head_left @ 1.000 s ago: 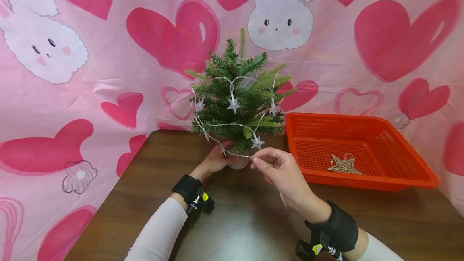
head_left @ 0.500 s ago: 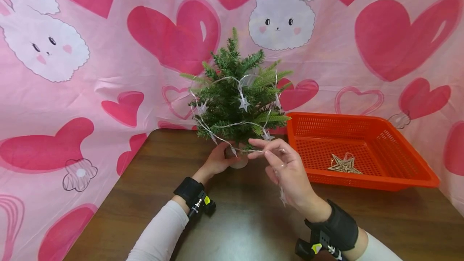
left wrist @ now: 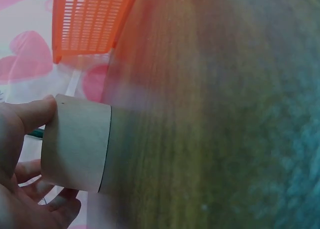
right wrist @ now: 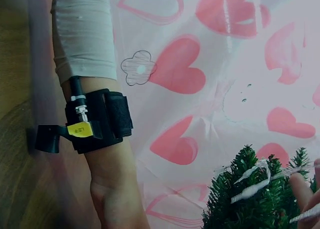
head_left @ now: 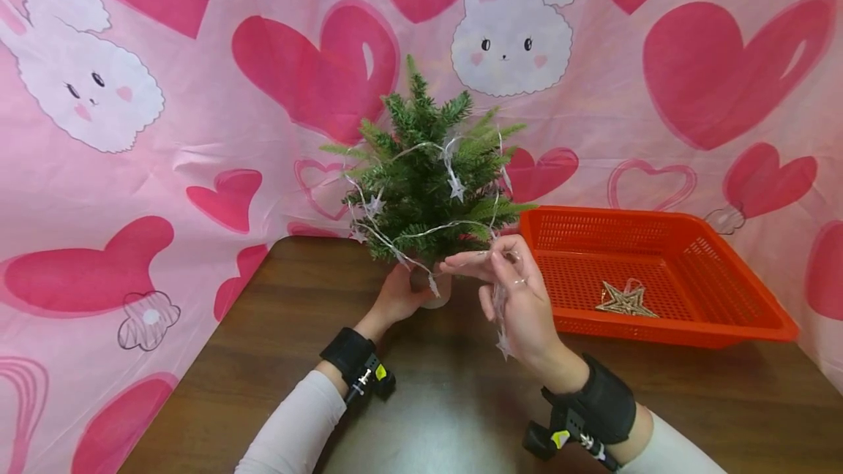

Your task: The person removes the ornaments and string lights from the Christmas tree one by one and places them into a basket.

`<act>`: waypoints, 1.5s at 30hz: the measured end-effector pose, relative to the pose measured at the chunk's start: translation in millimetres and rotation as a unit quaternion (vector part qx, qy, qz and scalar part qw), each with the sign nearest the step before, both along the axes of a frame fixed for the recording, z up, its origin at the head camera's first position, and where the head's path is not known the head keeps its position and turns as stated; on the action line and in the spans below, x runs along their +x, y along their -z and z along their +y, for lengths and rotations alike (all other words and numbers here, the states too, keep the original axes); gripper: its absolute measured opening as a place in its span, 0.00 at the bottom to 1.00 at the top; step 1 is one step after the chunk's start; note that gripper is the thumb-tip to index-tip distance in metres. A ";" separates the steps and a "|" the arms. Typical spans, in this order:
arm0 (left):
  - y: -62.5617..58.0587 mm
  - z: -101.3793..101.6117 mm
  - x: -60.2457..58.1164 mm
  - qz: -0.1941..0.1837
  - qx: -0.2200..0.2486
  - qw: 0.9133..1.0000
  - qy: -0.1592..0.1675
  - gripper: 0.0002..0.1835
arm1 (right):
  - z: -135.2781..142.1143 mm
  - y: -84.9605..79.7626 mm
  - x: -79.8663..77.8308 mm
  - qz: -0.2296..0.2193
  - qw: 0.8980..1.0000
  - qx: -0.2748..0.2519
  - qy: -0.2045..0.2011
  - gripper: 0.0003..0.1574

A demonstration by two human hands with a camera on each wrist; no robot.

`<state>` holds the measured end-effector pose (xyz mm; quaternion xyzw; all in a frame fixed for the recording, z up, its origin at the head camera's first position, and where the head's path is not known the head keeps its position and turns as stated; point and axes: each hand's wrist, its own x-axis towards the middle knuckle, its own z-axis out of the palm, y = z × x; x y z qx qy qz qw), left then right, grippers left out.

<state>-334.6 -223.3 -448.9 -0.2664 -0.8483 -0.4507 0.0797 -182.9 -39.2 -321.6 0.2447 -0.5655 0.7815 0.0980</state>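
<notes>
A small green Christmas tree point(head_left: 418, 196) stands on the table, wrapped in a clear string of star lights point(head_left: 456, 187). My left hand point(head_left: 395, 297) grips its pale round base point(left wrist: 77, 144), thumb on one side and fingers on the other in the left wrist view. In front of the lower branches, at the right, my right hand point(head_left: 523, 306) pinches the light string between thumb and fingers. A length of string with a star point(head_left: 503, 344) dangles below that hand. In the right wrist view the tree point(right wrist: 250, 189) shows at the bottom, and only some right-hand fingers point(right wrist: 301, 191) are visible.
An orange plastic basket point(head_left: 665, 328) sits to the right of the tree. A gold glitter star ornament point(head_left: 626, 299) lies inside it. A pink cloth with hearts and rabbits point(head_left: 309, 64) hangs behind the brown wooden table point(head_left: 263, 357).
The tree has turned on its base, its front star shifting right and its tip left. My right hand has moved slightly up and right with the string; my left hand stays at the base.
</notes>
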 end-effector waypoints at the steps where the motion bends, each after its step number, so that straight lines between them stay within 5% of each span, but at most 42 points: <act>1: 0.6 0.0 0.2 0.002 0.001 1.000 0.000 0.31 | -0.9 -0.2 -1.4 -0.001 1.000 0.004 0.014 0.07; 14: 1.7 0.1 4.3 0.001 -0.054 0.997 -0.049 0.32 | -21.6 -6.4 -8.2 -0.005 0.982 0.111 0.153 0.06; 23: -1.6 1.3 9.1 0.004 -0.033 0.998 -0.053 0.32 | -34.7 -7.3 -11.1 0.062 0.939 0.288 0.177 0.07; 30: -4.1 2.7 8.9 -0.006 -0.061 0.996 -0.062 0.26 | -34.9 -5.0 -7.5 0.046 0.924 0.328 0.188 0.06; 34: -4.4 2.2 8.3 0.006 -0.058 0.997 -0.055 0.25 | -32.8 -7.8 -2.0 0.061 0.882 0.417 0.211 0.16; 38: -3.0 2.4 7.6 -0.007 -0.055 0.996 -0.066 0.29 | -30.2 -11.7 2.0 0.057 0.813 0.530 0.237 0.24; 41: -1.5 2.5 7.9 -0.010 -0.058 0.996 -0.071 0.30 | -27.5 -12.9 3.2 0.042 0.770 0.592 0.235 0.20; 43: -0.5 2.3 8.4 -0.008 -0.059 0.995 -0.074 0.30 | -25.4 -12.4 3.5 0.045 0.752 0.617 0.227 0.12; 45: 0.6 2.1 8.9 -0.001 -0.054 0.996 -0.070 0.29 | -22.9 -10.8 3.1 0.066 0.745 0.626 0.221 0.04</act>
